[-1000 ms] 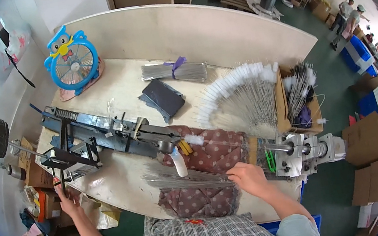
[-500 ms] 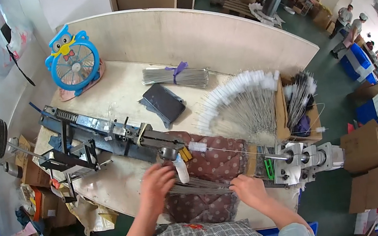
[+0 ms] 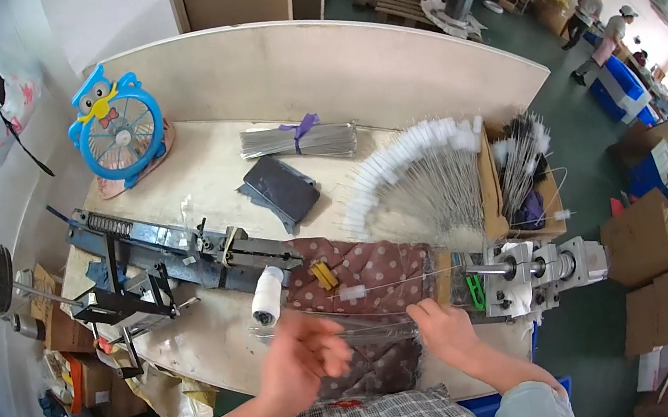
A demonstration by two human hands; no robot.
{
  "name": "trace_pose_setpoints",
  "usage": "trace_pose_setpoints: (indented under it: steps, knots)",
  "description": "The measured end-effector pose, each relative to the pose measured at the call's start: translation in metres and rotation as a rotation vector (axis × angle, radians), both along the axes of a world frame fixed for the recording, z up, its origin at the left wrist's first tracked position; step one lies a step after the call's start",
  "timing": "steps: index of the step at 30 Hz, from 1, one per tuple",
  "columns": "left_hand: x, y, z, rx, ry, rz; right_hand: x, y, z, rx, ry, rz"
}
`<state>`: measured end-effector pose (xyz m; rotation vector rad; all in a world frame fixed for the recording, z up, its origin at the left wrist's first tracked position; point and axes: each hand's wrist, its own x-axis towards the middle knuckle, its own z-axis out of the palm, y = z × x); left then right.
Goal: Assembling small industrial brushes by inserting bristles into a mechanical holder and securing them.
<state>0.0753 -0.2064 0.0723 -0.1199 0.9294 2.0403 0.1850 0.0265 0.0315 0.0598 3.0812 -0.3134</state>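
Note:
My left hand (image 3: 306,350) is raised over the near table edge, fingers loosely apart and slightly blurred, nothing visible in it. Beyond it a white-wrapped handle (image 3: 269,293) sticks out at the end of the dark metal jig (image 3: 223,260). My right hand (image 3: 446,331) pinches the end of a thin wire (image 3: 374,316), which runs left toward my left hand. Below that wire, more straight wires (image 3: 368,333) lie on the dotted brown cloth (image 3: 382,258). A small white-bristled brush (image 3: 352,292) hangs by its wire from the metal spindle (image 3: 499,269) at the right.
White-tipped brushes (image 3: 424,167) lie fanned beside a cardboard box (image 3: 492,191) of more brushes. Behind are a tied wire bundle (image 3: 300,140), a dark flat case (image 3: 282,189) and a blue toy-shaped fan (image 3: 121,138). A low board (image 3: 327,59) borders the table; people stand beyond.
The white-wrapped handle has swung up and left. My left hand has moved down and right, away from it. The brush has come away from the jig and sits lower.

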Motion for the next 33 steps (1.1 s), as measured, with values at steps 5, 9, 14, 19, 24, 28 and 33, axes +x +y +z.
trace_pose_setpoints:
  steps: [5, 9, 14, 19, 24, 28, 33]
  knots:
    - [-0.006, 0.013, 0.016, 0.008, 0.324, -0.501, 0.01, 0.016, 0.067, 0.29, -0.029, -0.139]
    - [-0.014, 0.049, 0.013, -0.053, 0.849, -0.575, 0.023, 0.072, 0.124, 0.549, 0.348, -0.233]
    - [-0.015, 0.144, -0.019, -0.496, 1.642, -0.076, 0.001, 0.1, 0.113, 0.089, 0.494, -0.306]
    - [-0.026, 0.184, -0.055, -0.609, 1.911, -0.175, -0.037, 0.09, 0.06, -0.288, 0.451, -0.202]
    - [-0.057, 0.206, -0.068, -0.735, 2.128, -0.232, -0.045, 0.091, 0.045, -0.271, 0.2, -0.241]
    - [-0.048, 0.175, -0.06, -0.665, 2.065, -0.096, -0.044, 0.098, 0.064, -0.405, 0.05, -0.144]
    - [-0.032, 0.06, -0.037, -0.55, 1.442, -0.131, -0.09, 0.057, 0.064, -0.386, 0.238, 0.212]
